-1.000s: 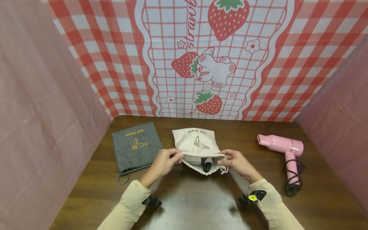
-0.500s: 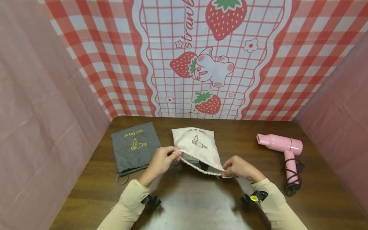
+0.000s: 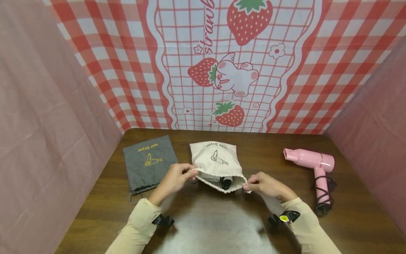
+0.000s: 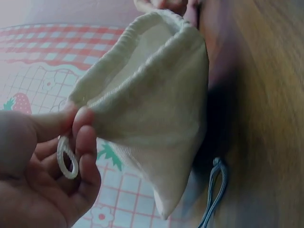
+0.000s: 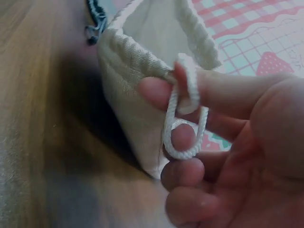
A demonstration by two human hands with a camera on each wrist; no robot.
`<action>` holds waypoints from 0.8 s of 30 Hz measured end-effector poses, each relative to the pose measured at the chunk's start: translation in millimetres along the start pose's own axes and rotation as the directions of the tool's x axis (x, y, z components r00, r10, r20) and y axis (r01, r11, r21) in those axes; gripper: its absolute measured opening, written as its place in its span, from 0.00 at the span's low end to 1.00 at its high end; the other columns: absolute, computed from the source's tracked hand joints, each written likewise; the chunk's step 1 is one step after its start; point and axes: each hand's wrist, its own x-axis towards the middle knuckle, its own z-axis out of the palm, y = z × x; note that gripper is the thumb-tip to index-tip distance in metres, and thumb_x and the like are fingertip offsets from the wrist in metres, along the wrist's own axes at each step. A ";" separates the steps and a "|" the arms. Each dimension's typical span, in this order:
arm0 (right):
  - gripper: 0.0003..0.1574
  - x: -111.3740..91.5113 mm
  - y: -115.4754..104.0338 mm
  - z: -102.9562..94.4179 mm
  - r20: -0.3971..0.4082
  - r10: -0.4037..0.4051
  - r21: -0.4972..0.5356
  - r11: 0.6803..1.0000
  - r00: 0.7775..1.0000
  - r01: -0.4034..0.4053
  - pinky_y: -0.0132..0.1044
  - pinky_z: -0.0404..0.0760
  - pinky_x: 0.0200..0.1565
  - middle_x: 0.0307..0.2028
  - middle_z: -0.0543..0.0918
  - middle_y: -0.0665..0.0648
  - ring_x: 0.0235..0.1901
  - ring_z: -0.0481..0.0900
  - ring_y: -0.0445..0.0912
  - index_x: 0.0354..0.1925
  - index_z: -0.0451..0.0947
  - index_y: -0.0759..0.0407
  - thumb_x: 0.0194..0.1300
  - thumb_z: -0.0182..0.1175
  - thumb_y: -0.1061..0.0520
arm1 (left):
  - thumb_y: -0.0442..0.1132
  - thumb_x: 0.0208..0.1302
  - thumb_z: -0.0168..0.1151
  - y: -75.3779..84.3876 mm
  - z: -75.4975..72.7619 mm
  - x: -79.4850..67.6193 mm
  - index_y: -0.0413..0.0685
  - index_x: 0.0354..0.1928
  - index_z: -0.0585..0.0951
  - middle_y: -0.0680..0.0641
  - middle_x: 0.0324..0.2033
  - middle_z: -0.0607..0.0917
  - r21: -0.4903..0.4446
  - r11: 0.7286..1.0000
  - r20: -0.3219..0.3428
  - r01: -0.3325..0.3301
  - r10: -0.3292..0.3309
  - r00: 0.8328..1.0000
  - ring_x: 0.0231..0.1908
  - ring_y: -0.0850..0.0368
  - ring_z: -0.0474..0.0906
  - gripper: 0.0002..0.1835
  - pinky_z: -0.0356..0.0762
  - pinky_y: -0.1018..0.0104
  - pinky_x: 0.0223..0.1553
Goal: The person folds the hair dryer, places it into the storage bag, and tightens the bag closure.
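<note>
White drawstring bag (image 3: 219,160), mid far edge of tabletop (image 3: 263,155), likely soft, limp, weighted by its contents (image 3: 226,183); best grip: corded mouth (image 4: 142,71) corners, pinched now by left hand (image 3: 175,178) and right hand (image 3: 266,185)

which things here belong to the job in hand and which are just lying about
Apparently in use:
cream bag, mouth pinched between left fingers and right fingers
black-ended item inside, mostly hidden

Lying about, untouched:
grey bag
pink hair dryer
</note>
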 end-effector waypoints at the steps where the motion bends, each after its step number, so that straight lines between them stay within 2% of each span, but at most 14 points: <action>1: 0.15 -0.2 -1.1 -1.5 -0.031 -0.017 0.004 1.000 0.999 0.018 0.27 0.69 0.29 0.24 0.77 0.50 0.25 0.70 0.32 0.27 0.81 0.63 0.60 0.57 0.53 | 0.42 0.57 0.60 -0.8 -1.6 -0.2 0.45 0.35 0.83 0.50 0.20 0.84 0.012 1.000 0.020 -0.018 0.017 1.000 0.24 0.61 0.80 0.09 0.71 0.76 0.26; 4: 0.12 -1.2 -4.7 -5.0 -0.172 -0.052 0.022 0.998 0.984 0.056 0.28 0.71 0.31 0.26 0.77 0.52 0.28 0.71 0.32 0.28 0.81 0.64 0.61 0.56 0.56 | 0.44 0.58 0.59 -3.4 -8.1 -1.4 0.47 0.34 0.83 0.54 0.19 0.83 0.071 0.993 0.096 -0.098 0.091 0.991 0.23 0.69 0.76 0.09 0.71 0.76 0.29; 6: 0.10 -2.4 -8.5 -7.2 -0.306 -0.058 0.020 0.998 0.950 0.067 0.28 0.70 0.30 0.27 0.76 0.53 0.29 0.70 0.32 0.28 0.81 0.64 0.60 0.57 0.59 | 0.44 0.59 0.57 -6.0 -13.8 -2.4 0.48 0.34 0.83 0.56 0.19 0.83 0.116 0.979 0.151 -0.166 0.148 0.977 0.23 0.71 0.75 0.10 0.71 0.77 0.30; 9: 0.09 -4.4 -16.9 -12.3 -0.508 -0.063 -0.007 0.998 0.859 0.070 0.30 0.70 0.28 0.30 0.74 0.52 0.29 0.69 0.31 0.28 0.80 0.66 0.60 0.56 0.63 | 0.44 0.60 0.56 -9.0 -23.9 -4.0 0.49 0.32 0.83 0.57 0.18 0.81 0.207 0.945 0.217 -0.254 0.209 0.954 0.22 0.73 0.74 0.09 0.71 0.77 0.30; 11: 0.09 -6.7 -25.7 -16.6 -0.606 -0.046 -0.001 0.998 0.794 0.057 0.31 0.70 0.25 0.31 0.73 0.50 0.28 0.69 0.32 0.28 0.80 0.69 0.60 0.55 0.64 | 0.43 0.61 0.56 -9.7 -30.5 -4.8 0.50 0.30 0.83 0.57 0.18 0.81 0.269 0.919 0.245 -0.287 0.223 0.944 0.21 0.73 0.73 0.09 0.71 0.77 0.28; 15: 0.11 -11.8 -39.7 -25.1 -0.728 0.015 0.058 0.997 0.686 0.041 0.30 0.69 0.20 0.28 0.72 0.43 0.20 0.68 0.35 0.28 0.77 0.76 0.60 0.55 0.66 | 0.42 0.61 0.56 -11.2 -41.6 -6.4 0.51 0.26 0.80 0.57 0.16 0.78 0.375 0.875 0.299 -0.306 0.198 0.933 0.19 0.72 0.69 0.09 0.68 0.76 0.26; 18: 0.12 -14.5 -33.9 -29.9 -0.790 0.062 0.138 0.987 0.610 0.078 0.27 0.69 0.20 0.24 0.74 0.40 0.18 0.69 0.35 0.26 0.77 0.77 0.60 0.55 0.66 | 0.41 0.61 0.55 -16.7 -49.3 -8.7 0.49 0.24 0.80 0.57 0.14 0.76 0.386 0.869 0.381 -0.309 0.155 0.911 0.18 0.72 0.67 0.10 0.67 0.76 0.26; 20: 0.11 -15.4 -26.1 -31.6 -0.804 0.146 0.278 0.949 0.576 0.147 0.26 0.70 0.20 0.22 0.76 0.41 0.18 0.70 0.35 0.24 0.79 0.72 0.60 0.55 0.66 | 0.41 0.62 0.54 -21.4 -56.1 -11.3 0.48 0.23 0.79 0.56 0.14 0.76 0.365 0.885 0.438 -0.288 0.109 0.892 0.18 0.72 0.67 0.11 0.67 0.76 0.26; 21: 0.11 -15.5 -21.9 -32.2 -0.805 0.190 0.359 0.910 0.563 0.206 0.26 0.71 0.20 0.21 0.78 0.42 0.17 0.71 0.35 0.24 0.79 0.70 0.59 0.56 0.66 | 0.41 0.62 0.54 -24.2 -60.0 -12.7 0.47 0.23 0.79 0.56 0.14 0.76 0.349 0.896 0.463 -0.274 0.090 0.882 0.18 0.72 0.67 0.11 0.67 0.77 0.26; 23: 0.11 -16.7 -14.2 -32.9 -0.792 0.274 0.500 0.804 0.546 0.322 0.26 0.72 0.19 0.19 0.80 0.46 0.17 0.72 0.36 0.23 0.81 0.65 0.59 0.56 0.65 | 0.41 0.63 0.53 -28.8 -68.6 -14.8 0.47 0.24 0.79 0.55 0.15 0.76 0.292 0.931 0.497 -0.221 0.050 0.866 0.19 0.70 0.69 0.11 0.67 0.76 0.26; 24: 0.11 -17.4 -11.1 -32.9 -0.783 0.300 0.546 0.751 0.545 0.371 0.27 0.72 0.18 0.18 0.80 0.48 0.16 0.72 0.37 0.23 0.81 0.62 0.60 0.56 0.64 | 0.41 0.63 0.53 -31.4 -72.2 -15.2 0.48 0.25 0.79 0.55 0.15 0.76 0.252 0.950 0.508 -0.186 0.033 0.861 0.19 0.69 0.68 0.11 0.67 0.76 0.25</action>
